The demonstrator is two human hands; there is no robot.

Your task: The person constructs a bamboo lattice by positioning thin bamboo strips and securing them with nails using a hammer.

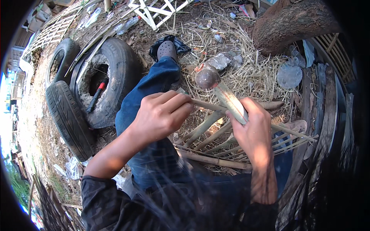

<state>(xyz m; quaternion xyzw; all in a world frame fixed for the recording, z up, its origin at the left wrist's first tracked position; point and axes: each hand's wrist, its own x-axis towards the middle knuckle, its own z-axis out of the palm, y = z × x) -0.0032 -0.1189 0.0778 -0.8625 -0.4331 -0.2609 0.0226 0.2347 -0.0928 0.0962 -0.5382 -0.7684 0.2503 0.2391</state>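
Note:
My left hand [163, 113] is closed around the end of a thin bamboo stick [206, 104], which runs right and passes behind a flat pale-green slat. My right hand [252, 129] grips the lower end of that slat [230, 101], which tilts up and to the left. A round brown knob [207, 79] sits at the slat's far end; whether the two are joined I cannot tell. Below the hands, a woven bamboo lattice [216, 159] of crossed strips lies across my legs, partly hidden by my right hand and forearm.
Old tyres [119, 69] stand at the left, with a red-and-black tool handle [98, 94] resting in one. A tree trunk [293, 23] leans in at the far right. Straw [250, 77] and plastic scraps litter the ground. Another white lattice [156, 13] lies at the far side.

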